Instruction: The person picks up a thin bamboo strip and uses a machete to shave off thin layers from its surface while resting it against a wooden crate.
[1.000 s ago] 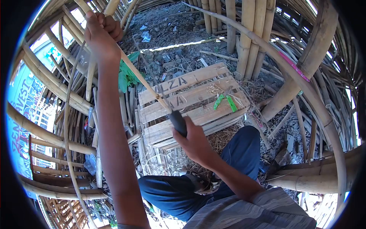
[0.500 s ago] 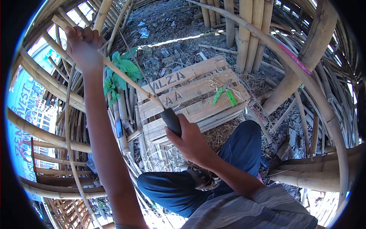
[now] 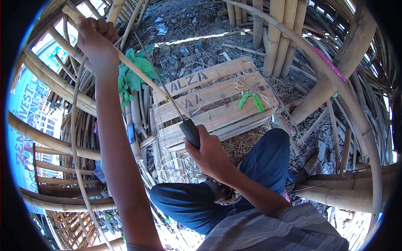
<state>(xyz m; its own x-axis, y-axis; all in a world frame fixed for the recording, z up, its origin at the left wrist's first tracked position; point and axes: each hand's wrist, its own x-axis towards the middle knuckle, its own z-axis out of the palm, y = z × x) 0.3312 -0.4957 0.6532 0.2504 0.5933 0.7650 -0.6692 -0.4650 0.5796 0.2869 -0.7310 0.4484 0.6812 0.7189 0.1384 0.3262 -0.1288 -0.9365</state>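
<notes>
My left hand (image 3: pixel 99 42), raised at the upper left, is wrapped round a long thin bamboo strip (image 3: pixel 144 78). The strip slants down to the right, its lower end over the slatted wooden crate (image 3: pixel 209 124). In my right hand (image 3: pixel 209 152) is the black handle of a knife (image 3: pixel 190 132), gripped in front of the crate. Its long narrow blade points up and to the left, crossing the strip near the strip's lower end. On the crate's right side lies a green-handled tool (image 3: pixel 258 103) with a small metal part, among thin shavings.
Beyond the crate is dark rubble ground (image 3: pixel 184 31). A leafy plant (image 3: pixel 142 69) grows at the crate's left, above a phone (image 3: pixel 131 134) on bamboo poles. Thick bamboo posts (image 3: pixel 289 33) and a curved pole (image 3: pixel 322 58) stand on the right. My bent knees (image 3: pixel 268 161) are close below the crate.
My left hand and the bamboo strip have shifted slightly up and right. The knife stays across the strip, its handle slightly lower right. The whole view has shifted a little.
</notes>
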